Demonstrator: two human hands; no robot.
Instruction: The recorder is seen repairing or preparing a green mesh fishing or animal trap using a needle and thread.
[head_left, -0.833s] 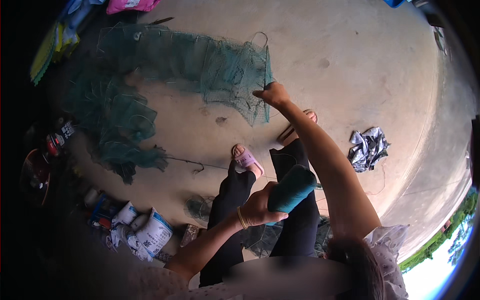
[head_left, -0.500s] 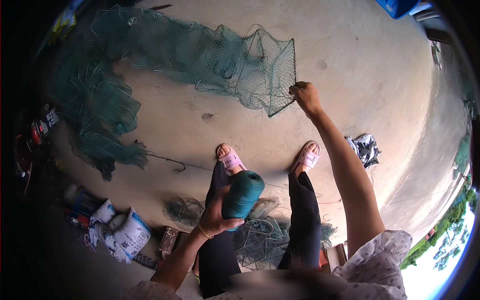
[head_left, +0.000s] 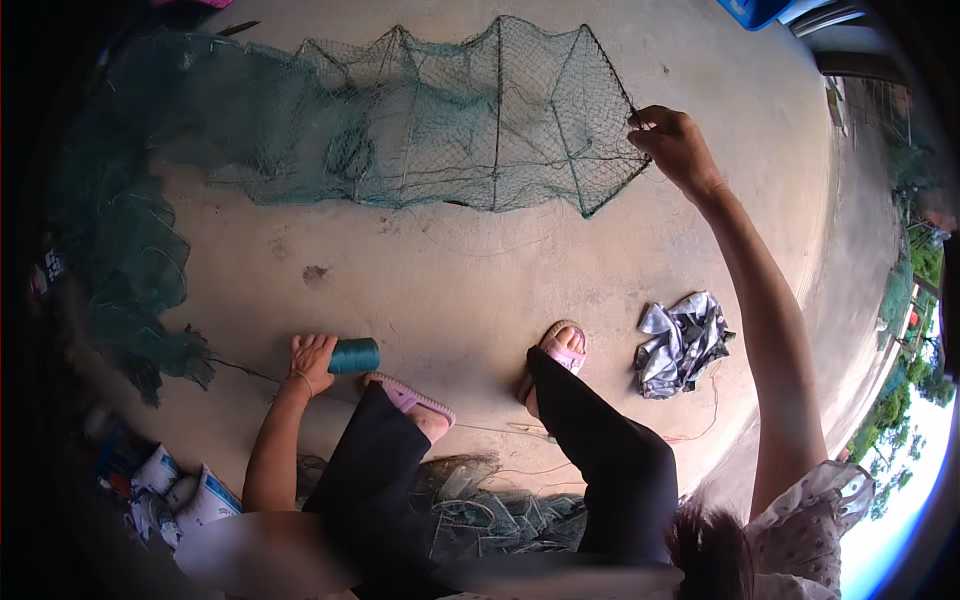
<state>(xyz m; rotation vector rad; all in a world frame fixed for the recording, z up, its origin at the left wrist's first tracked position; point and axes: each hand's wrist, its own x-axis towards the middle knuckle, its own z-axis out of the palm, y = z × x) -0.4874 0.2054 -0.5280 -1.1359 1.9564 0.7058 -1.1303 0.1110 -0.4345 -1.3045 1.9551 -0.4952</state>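
Stretched across the upper floor is a long green mesh fish trap [head_left: 450, 120] with dark wire frames. My right hand [head_left: 680, 145] reaches far forward, its thumb and fingers pinched on the frame at the trap's right end. Low at the left, my left hand [head_left: 312, 360] is at the left end of a dark green spool of twine [head_left: 355, 355], its fingers partly curled against it. The spool lies sideways at floor level, just left of my left sandal [head_left: 415, 398]. Part of the left hand's grip is hidden.
More bunched green netting [head_left: 130, 260] spreads at the left. A crumpled silver-and-black plastic bag [head_left: 683, 343] lies right of my right sandal [head_left: 565, 345]. Behind my legs sit folded wire-framed traps [head_left: 510, 520]. White sacks [head_left: 210, 500] stand lower left; a blue container [head_left: 752, 10] is upper right.
My left hand has lowered the twine spool leftward to the floor, and I am bent lower. My right hand has drawn the trap's end farther right, stretching the mesh wider. My feet have shifted.
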